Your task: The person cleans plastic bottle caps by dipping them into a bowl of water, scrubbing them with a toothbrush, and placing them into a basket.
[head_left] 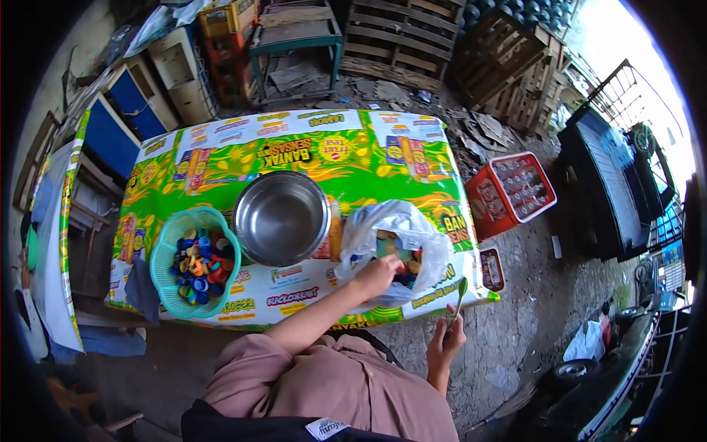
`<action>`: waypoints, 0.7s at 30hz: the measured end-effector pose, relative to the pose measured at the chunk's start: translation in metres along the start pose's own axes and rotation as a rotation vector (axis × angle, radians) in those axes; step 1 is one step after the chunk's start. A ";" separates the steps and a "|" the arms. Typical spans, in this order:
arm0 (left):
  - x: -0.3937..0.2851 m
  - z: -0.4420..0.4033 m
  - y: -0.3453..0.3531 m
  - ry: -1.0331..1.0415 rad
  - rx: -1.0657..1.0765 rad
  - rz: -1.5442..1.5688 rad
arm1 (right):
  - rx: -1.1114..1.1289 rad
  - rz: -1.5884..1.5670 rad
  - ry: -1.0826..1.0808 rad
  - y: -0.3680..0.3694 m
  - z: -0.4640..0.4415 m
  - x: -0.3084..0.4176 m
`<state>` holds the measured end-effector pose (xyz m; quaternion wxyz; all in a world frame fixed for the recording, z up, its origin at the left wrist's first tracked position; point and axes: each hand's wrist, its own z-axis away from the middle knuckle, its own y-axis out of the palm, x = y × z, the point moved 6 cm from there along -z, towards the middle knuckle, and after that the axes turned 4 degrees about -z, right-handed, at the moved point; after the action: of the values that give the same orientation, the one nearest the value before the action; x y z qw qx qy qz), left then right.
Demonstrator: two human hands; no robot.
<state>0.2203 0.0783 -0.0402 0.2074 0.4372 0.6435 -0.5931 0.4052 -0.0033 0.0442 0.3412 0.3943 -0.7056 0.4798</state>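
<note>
My left hand (379, 276) reaches into the mouth of a white plastic bag (431, 247), fingers curled down among coloured bottle caps (388, 241). What its fingertips hold is hidden. Off the table's right front edge, my right hand (446, 339) is closed around the handle of a greenish, shiny spoon (462, 289), its bowl pointing up. A wide steel bowl (282, 217) with nothing in it sits left of the bag. Farther left is a turquoise plastic basket (163, 258) partly filled with blue, red, orange and dark bottle caps (199, 276).
A table with a bright green and white printed cover (294, 158) carries these things. On the floor to the right stands a red crate of bottles (486, 202). Wooden pallets (401, 40) and a green-framed bench (294, 37) are behind. A dark vehicle (618, 376) is at lower right.
</note>
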 end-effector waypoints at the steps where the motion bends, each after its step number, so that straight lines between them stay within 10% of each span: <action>1: 0.008 -0.007 0.007 -0.075 -0.005 -0.131 | -0.005 0.036 0.016 -0.008 0.002 -0.004; 6: 0.019 -0.018 0.015 -0.185 0.055 -0.440 | -0.013 0.097 0.015 -0.030 0.005 -0.016; 16: -0.047 0.013 -0.046 0.026 -0.087 0.098 | 0.088 0.066 -0.029 -0.010 -0.001 -0.018; 21: -0.036 0.056 -0.119 -0.061 -0.494 -0.036 | 0.234 0.045 -0.095 0.017 -0.016 -0.007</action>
<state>0.1294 0.0238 0.0455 0.3168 0.3434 0.7702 -0.4343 0.3955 0.0171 0.0359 0.2483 0.4377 -0.6689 0.5471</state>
